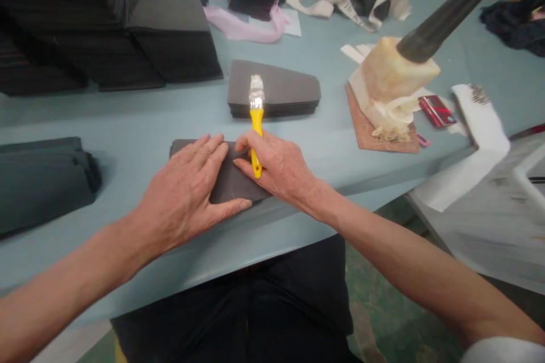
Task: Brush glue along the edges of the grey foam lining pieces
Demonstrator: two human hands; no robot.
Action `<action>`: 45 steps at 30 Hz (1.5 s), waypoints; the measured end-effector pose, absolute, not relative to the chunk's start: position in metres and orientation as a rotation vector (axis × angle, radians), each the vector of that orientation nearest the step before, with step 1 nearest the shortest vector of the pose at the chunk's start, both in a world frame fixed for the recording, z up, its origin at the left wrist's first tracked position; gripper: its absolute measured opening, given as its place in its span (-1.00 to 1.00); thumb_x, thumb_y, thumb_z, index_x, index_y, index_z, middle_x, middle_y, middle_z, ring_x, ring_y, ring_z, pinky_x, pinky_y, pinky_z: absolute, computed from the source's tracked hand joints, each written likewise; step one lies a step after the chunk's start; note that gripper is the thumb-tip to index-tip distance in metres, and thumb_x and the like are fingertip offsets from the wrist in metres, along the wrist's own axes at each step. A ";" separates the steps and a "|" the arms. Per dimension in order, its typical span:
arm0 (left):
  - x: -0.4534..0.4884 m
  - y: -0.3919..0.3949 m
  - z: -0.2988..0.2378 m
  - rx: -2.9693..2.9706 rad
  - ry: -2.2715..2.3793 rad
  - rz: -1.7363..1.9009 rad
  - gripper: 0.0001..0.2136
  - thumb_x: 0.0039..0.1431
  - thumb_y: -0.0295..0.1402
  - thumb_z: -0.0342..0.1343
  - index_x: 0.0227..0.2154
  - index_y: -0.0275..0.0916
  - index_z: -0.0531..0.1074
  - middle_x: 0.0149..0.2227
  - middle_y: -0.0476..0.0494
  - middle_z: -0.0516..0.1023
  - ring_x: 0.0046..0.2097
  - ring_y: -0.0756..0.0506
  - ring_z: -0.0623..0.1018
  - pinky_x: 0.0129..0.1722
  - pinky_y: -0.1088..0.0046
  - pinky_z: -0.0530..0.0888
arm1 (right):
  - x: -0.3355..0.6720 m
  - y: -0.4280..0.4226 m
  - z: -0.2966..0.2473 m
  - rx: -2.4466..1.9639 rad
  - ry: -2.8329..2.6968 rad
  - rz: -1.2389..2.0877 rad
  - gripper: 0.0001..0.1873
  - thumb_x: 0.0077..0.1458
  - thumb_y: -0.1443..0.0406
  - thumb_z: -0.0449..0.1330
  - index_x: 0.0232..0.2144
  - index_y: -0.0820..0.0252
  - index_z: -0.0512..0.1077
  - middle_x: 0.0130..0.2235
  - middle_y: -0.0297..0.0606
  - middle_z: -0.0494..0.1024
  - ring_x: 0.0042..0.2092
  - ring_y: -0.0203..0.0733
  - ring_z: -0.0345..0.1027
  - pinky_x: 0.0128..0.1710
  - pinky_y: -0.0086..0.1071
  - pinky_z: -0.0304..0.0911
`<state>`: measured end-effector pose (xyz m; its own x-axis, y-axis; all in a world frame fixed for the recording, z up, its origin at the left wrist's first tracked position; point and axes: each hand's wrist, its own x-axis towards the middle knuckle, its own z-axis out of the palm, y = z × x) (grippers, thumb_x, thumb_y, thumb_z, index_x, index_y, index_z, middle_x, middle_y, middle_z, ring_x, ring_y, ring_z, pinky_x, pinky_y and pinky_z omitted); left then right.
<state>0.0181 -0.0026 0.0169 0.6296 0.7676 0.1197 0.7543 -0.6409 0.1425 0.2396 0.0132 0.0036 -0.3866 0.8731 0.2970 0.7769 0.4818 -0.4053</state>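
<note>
The right hand (pixel 279 170), pinching the yellow-handled brush (pixel 256 125) while pressing the dark grey fabric panel (pixel 232 184) beside the flat, unclenched left hand (pixel 187 193), may drop it.

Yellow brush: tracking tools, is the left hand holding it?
No, the right hand grips the brush; the left hand lies flat on the grey piece.

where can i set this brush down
Bare table for the brush lies between the folded grey pile and the grey piece under the left hand, and between the grey stack and the brown board. The far edge is crowded with ribbons.
</note>
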 end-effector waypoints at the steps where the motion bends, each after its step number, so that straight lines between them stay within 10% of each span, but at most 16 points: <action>1: 0.019 -0.004 0.014 2.767 1.320 0.274 0.00 0.33 0.38 -0.15 0.44 -0.48 0.18 0.49 -0.61 0.24 0.53 -0.52 0.23 0.50 -0.19 0.29 | 0.239 0.013 0.003 -1.361 -2.254 0.279 -0.82 0.36 0.25 0.29 -0.02 0.15 0.49 -0.09 -0.22 0.63 -0.13 -0.12 0.52 -0.25 -0.33 0.20; 18: 0.038 -0.020 0.005 2.893 1.592 0.276 -0.17 0.50 0.14 -0.41 0.42 -0.52 0.24 0.46 -0.53 0.33 0.47 -0.51 0.35 0.37 -0.16 0.39 | 0.245 0.011 -0.001 -1.190 -2.216 0.179 -0.91 0.31 0.29 0.32 -0.18 0.15 0.47 -0.29 -0.31 0.60 -0.30 -0.19 0.48 -0.32 -0.33 0.19; 35: 0.004 -0.009 0.000 2.726 1.402 0.352 -0.09 0.40 0.28 -0.13 0.53 -0.34 -0.05 0.56 -0.51 0.12 0.56 -0.54 0.14 0.51 -0.24 0.20 | 0.250 0.011 -0.001 -1.278 -2.247 0.295 -0.89 0.35 0.21 0.28 -0.14 0.08 0.47 -0.25 -0.32 0.64 -0.22 -0.18 0.53 -0.27 -0.33 0.21; 45: 0.013 -0.009 -0.001 2.733 1.513 0.289 -0.05 0.36 0.32 -0.13 0.46 -0.48 0.16 0.51 -0.57 0.20 0.55 -0.52 0.19 0.52 -0.20 0.23 | 0.250 0.011 -0.001 -1.210 -2.256 0.154 -0.90 0.34 0.24 0.30 -0.14 0.13 0.51 -0.22 -0.28 0.66 -0.23 -0.16 0.54 -0.27 -0.31 0.27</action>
